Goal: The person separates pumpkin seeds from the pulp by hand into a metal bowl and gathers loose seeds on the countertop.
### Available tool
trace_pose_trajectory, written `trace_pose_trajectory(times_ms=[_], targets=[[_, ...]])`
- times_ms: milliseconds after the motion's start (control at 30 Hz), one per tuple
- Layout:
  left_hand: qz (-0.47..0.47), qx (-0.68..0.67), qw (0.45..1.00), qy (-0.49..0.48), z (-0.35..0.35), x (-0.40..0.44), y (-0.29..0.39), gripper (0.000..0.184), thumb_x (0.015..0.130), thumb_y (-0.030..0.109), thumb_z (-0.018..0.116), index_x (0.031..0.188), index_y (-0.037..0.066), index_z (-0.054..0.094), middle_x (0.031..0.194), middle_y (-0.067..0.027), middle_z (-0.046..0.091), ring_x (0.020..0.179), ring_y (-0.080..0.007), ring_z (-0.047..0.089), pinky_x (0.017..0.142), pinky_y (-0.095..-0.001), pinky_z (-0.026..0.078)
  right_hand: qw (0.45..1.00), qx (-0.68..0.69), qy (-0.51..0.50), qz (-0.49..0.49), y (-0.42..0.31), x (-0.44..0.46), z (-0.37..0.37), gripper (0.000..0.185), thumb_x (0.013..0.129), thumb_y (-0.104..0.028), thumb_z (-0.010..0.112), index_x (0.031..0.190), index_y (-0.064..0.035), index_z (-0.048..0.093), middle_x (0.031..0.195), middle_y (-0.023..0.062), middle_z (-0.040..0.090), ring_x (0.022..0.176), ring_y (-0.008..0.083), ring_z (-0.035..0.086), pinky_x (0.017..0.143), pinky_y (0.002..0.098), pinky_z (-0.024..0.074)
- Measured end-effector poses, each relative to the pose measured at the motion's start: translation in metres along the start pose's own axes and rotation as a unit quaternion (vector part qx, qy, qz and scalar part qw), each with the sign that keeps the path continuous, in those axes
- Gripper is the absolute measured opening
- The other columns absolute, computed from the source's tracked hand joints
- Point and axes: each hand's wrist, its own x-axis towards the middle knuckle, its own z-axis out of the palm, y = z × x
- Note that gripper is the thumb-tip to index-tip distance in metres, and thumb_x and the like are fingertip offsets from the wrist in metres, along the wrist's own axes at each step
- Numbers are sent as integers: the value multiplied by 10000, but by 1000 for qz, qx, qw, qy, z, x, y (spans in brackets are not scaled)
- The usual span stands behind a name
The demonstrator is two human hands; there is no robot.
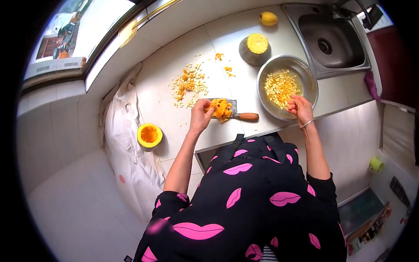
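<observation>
My left hand [202, 116] is at the left edge of a clump of orange pumpkin pulp [222, 109], its fingers closed on the pulp. The clump lies across the blade of a cleaver with a wooden handle [247, 116], flat on the counter. Over the near rim of a metal bowl [310, 83] is my right hand [300, 109], a bracelet at the wrist and the fingertips pinched together. Whatever they hold, if anything, is too small to tell. Many pale pumpkin seeds [280, 87] lie inside the bowl. More seeds mixed with pulp [190, 84] are spread on the counter.
A hollowed pumpkin piece [149, 135] sits at the left beside a white cloth [126, 139]. Behind the bowl stand a cut pumpkin piece [255, 50] and a yellow fruit [268, 18]. A metal sink [329, 41] is at the back right.
</observation>
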Motion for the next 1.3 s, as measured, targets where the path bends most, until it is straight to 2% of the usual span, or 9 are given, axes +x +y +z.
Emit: trace_pose_trajectory(times_ms=[233,300,400,500,800,1033,1167,1267,1300], targets=[[89,121,987,-49,28,-23,-21,232,736,98,641,938,11,565,922,-166,539,878,-346,550,777,-375,465,997,-77,-6,-1,-6,4,7,215,925,-95,458,1053,59,536,780,86,588,589,107,581,555,248,548],[69,116,989,-59,27,-25,-19,245,752,64,632,984,8,573,966,-157,557,901,-311,580,796,-351,485,997,-79,-15,-6,-3,9,7,211,924,-96,466,1048,55,545,785,88,593,591,106,579,558,247,541],[15,-60,997,-38,20,-22,-26,222,744,14,612,963,-11,584,929,-142,572,882,-286,601,764,-349,503,994,-110,-12,-17,-5,8,6,220,934,-115,456,1051,46,550,758,92,598,573,102,568,532,233,520],[-17,-57,998,8,5,-14,-38,221,756,4,610,976,-12,594,927,-137,592,826,-254,628,715,-317,531,988,-153,-23,-10,-2,15,-8,245,948,-153,436,1052,36,553,728,83,600,559,96,561,495,221,486],[-68,80,975,197,-45,48,-94,176,731,23,607,907,9,613,866,-137,597,739,-265,607,684,-359,486,980,-194,-34,-10,-3,21,3,263,956,-189,426,1034,17,569,706,45,594,535,89,548,500,217,472],[-47,183,969,158,-34,97,-84,190,741,111,648,899,25,589,895,-143,574,819,-305,590,697,-410,481,978,-207,-30,-7,-2,24,11,251,952,-178,432,1023,16,573,704,46,596,532,88,547,500,219,476],[-107,275,943,154,-21,106,-91,226,714,145,666,903,28,626,879,-166,618,800,-343,601,691,-404,495,980,-196,-29,8,-1,25,10,241,950,-175,439,1014,12,577,701,44,597,533,86,548,503,216,483],[-116,165,968,150,-25,109,-115,188,715,117,686,861,12,630,791,-129,635,709,-277,614,649,-353,507,981,-191,-25,19,1,25,10,235,948,-174,445,1011,10,578,703,43,597,534,84,548,505,215,487],[-167,45,976,132,-31,108,-116,155,719,97,683,838,11,631,781,-110,634,709,-234,611,633,-329,505,981,-189,-26,22,1,25,10,235,948,-173,446,1011,10,578,705,43,598,535,84,548,506,215,488]])
